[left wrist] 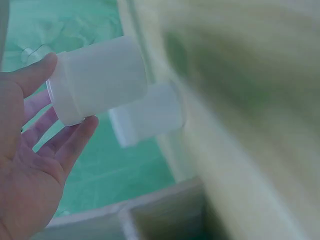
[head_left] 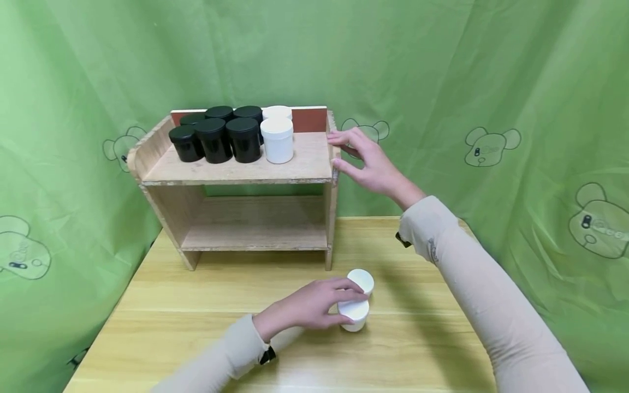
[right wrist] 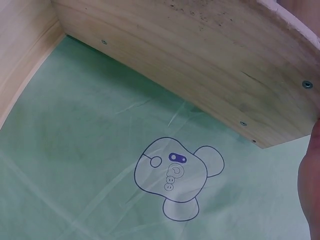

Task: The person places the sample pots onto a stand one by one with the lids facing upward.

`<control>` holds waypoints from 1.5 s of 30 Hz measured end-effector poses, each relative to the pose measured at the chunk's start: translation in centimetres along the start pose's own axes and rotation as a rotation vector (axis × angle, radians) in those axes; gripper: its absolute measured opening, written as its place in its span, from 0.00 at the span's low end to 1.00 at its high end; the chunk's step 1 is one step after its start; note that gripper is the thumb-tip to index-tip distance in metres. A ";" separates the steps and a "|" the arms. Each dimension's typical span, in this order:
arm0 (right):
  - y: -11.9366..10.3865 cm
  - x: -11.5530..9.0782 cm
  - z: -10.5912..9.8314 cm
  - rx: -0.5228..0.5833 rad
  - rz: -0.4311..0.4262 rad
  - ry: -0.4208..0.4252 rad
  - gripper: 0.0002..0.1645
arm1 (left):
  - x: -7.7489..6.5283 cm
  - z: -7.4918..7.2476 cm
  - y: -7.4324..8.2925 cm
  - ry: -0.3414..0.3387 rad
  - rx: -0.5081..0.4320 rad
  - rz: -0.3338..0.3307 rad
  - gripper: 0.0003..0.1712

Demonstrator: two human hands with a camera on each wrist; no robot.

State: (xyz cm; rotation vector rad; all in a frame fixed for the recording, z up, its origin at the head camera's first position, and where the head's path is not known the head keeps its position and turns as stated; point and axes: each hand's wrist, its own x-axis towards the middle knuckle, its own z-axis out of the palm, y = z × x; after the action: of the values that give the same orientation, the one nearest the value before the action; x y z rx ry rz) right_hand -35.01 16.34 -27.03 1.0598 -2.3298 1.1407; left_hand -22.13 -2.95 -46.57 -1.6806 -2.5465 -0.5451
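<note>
My left hand [head_left: 319, 305] pinches a white lidded jar [head_left: 355, 314] at its lid, thumb on one side and fingers on the other. The left wrist view shows the same jar [left wrist: 102, 80] between the left fingertips; whether its base touches the table cannot be told. Just behind it a second white jar [head_left: 361, 279] stands on the table. Up at the wooden shelf [head_left: 236, 177], my right hand [head_left: 371, 164] is at the right side panel, its fingers extended and its fingertips against the edge. Only a sliver of that hand [right wrist: 310, 185] appears in the right wrist view.
On the shelf's top board are several black jars [head_left: 244, 141] at left and middle, with two white jars [head_left: 277, 141] right of them. The lower board [head_left: 255, 224] is open at the front. A green curtain [head_left: 442, 65] hangs behind the wooden table [head_left: 196, 305].
</note>
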 end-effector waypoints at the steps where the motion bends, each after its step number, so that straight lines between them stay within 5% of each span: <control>1: 0.0 0.0 0.0 0.002 -0.002 0.001 0.25 | 0.0 -0.5 -0.1 0.005 -0.004 -0.003 0.31; 8: -0.2 -0.1 0.0 0.012 -0.013 0.001 0.24 | -0.1 -4.0 -0.5 0.085 -0.024 0.011 0.31; 17: -3.4 -0.6 0.0 0.054 0.000 0.003 0.23 | -0.2 -8.4 -1.2 0.173 -0.033 0.007 0.29; 24: -0.1 -0.3 0.4 0.033 -0.001 0.021 0.24 | -0.2 -12.0 -1.3 0.217 -0.022 0.024 0.28; 29: 0.3 -0.3 0.5 0.039 -0.003 0.030 0.24 | 0.0 -14.4 -1.3 0.247 -0.005 0.036 0.27; 38: -3.2 -1.0 0.3 0.104 0.006 0.034 0.22 | -0.1 -17.8 -1.3 0.295 -0.018 0.061 0.28; 45: -3.7 -1.0 0.2 0.100 0.019 0.033 0.22 | 0.0 -22.0 -1.3 0.364 -0.016 0.088 0.29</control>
State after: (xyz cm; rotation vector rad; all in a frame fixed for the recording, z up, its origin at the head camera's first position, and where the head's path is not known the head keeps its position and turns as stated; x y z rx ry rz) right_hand -31.59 15.22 -25.81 1.0465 -2.2827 1.2837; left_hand -26.72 -10.25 -26.28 -1.5230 -2.2077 -0.7837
